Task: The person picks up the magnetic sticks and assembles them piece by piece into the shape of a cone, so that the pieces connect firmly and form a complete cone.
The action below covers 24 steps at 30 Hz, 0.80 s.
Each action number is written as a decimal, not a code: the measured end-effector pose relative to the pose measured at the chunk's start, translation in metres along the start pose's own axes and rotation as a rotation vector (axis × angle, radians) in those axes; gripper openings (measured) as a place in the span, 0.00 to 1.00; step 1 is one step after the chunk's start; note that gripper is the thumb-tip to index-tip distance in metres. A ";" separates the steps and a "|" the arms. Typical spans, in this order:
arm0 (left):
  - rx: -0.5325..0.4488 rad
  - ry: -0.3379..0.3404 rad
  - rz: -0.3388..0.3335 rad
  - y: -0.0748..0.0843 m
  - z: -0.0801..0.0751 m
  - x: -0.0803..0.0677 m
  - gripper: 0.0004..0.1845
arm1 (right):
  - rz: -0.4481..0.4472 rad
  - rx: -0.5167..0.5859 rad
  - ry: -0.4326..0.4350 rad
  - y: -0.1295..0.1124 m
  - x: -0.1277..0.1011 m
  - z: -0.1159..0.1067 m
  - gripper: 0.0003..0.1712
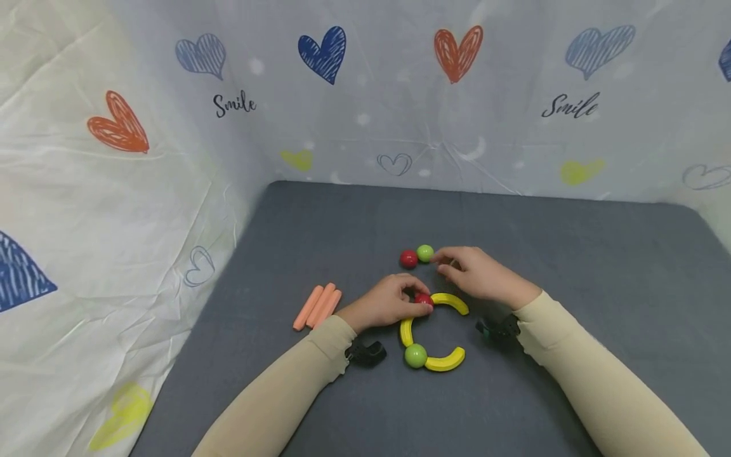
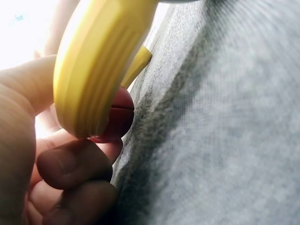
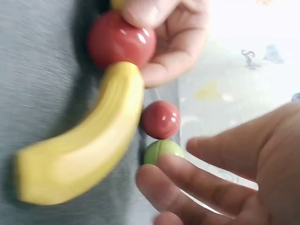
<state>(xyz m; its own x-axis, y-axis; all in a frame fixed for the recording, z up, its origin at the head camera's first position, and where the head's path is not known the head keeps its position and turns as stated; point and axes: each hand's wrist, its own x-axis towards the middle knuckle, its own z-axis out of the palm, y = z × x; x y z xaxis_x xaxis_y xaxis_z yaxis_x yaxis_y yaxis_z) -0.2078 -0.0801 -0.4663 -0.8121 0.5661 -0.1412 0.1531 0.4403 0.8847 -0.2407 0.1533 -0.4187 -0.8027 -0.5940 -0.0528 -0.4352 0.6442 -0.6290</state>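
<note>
1. Grey table [image 1: 571, 266], head view: left hand [image 1: 385, 303] pinches a red ball [image 1: 424, 299] between yellow curved pieces [image 1: 451, 302]; right hand [image 1: 480, 274], fingers relaxed, reaches a green ball [image 1: 425, 253].
2. Left wrist view: fingers [image 2: 75, 164] curl round the red ball [image 2: 117, 117].
3. Right wrist view: loosely spread fingertips [image 3: 159, 180] touch the green ball [image 3: 157, 150], holding nothing.

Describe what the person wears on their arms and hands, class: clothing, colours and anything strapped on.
Both arms wear long, close-fitting cream sleeves with slightly frilled cuffs ending at the wrists. A small black device sits under the left wrist and another under the right. The left hand and right hand are bare: no gloves show.
</note>
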 end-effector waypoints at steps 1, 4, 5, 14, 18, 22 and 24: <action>-0.004 0.002 0.000 0.000 0.000 0.000 0.15 | -0.009 -0.028 0.014 -0.001 0.005 -0.002 0.18; -0.006 0.013 -0.001 0.000 -0.001 0.000 0.14 | -0.050 -0.120 0.054 -0.004 0.020 -0.004 0.21; -0.006 0.015 -0.003 0.000 -0.001 0.000 0.14 | -0.058 -0.142 0.058 -0.004 0.024 -0.004 0.23; 0.016 0.002 0.011 -0.004 0.005 0.002 0.15 | -0.067 -0.136 0.004 0.013 0.034 0.004 0.21; 0.015 0.012 0.037 -0.005 0.005 0.003 0.16 | -0.012 -0.063 -0.001 0.022 0.023 0.001 0.21; 0.017 0.015 0.040 -0.004 0.002 0.003 0.18 | 0.038 -0.010 -0.003 0.030 0.007 -0.003 0.21; 0.033 0.015 0.032 -0.004 0.001 0.002 0.17 | 0.051 -0.002 -0.002 0.033 -0.003 -0.004 0.21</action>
<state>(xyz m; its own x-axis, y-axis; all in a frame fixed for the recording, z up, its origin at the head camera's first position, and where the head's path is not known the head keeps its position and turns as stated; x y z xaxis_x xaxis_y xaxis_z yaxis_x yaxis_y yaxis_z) -0.2096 -0.0800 -0.4707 -0.8149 0.5699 -0.1058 0.1975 0.4446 0.8737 -0.2543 0.1779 -0.4362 -0.8231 -0.5612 -0.0868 -0.3943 0.6747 -0.6240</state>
